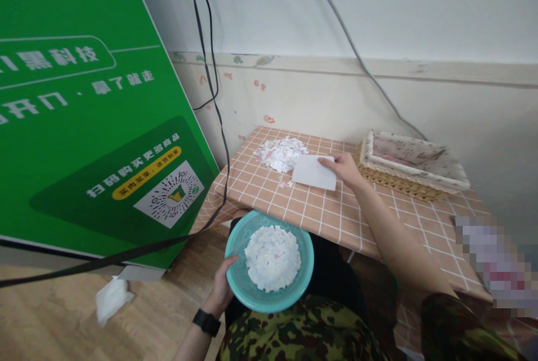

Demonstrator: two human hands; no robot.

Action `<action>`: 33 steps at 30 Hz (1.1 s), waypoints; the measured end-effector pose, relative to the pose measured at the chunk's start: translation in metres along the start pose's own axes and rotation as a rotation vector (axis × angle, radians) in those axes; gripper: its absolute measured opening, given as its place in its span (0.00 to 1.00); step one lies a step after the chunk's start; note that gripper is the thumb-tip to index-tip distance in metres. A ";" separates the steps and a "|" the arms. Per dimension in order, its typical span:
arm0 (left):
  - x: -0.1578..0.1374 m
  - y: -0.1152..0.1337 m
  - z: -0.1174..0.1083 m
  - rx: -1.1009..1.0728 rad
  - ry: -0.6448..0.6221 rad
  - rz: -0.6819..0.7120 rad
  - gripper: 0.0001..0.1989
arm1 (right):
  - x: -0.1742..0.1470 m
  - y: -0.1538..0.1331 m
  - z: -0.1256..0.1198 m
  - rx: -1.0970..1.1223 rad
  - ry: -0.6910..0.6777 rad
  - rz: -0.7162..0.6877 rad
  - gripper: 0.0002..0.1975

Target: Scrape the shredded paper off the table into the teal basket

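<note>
Right hand point(345, 168) pinches one white paper sheet point(311, 173), left hand point(222, 287) grips one teal colander point(306, 263) rim, plus two paper-scrap heaps point(283, 153).

Room front-left of paper pile point(282, 153); wicker basket point(401, 177) blocks right.

"黑科技" point(61, 59) on green panel point(98, 117)

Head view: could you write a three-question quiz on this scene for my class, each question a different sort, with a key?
1. True or false: the left hand grips the wicker basket.
2. What does the right hand hold?
3. Fill in: mostly white scraps lie in the teal colander and in a heap on the ____.

Key:
1. False; it grips the colander's rim.
2. A white sheet.
3. Table.
</note>
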State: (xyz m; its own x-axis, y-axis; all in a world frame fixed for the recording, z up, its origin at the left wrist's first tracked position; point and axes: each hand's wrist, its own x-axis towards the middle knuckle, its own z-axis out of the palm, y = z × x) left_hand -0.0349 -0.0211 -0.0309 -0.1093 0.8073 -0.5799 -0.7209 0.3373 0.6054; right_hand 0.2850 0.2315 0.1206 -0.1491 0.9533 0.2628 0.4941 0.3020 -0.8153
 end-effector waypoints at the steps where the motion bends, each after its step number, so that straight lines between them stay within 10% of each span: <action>1: 0.000 0.000 0.001 -0.001 0.000 0.003 0.09 | 0.000 0.000 0.000 -0.006 -0.010 -0.011 0.22; 33: -0.003 0.001 0.004 -0.008 0.027 -0.009 0.09 | -0.009 -0.008 0.020 0.143 -0.111 0.046 0.21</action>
State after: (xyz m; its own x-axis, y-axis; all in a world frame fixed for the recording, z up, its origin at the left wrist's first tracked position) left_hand -0.0325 -0.0206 -0.0263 -0.1213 0.7911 -0.5995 -0.7272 0.3402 0.5962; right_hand 0.2649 0.2210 0.1143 -0.2268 0.9588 0.1713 0.3770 0.2486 -0.8923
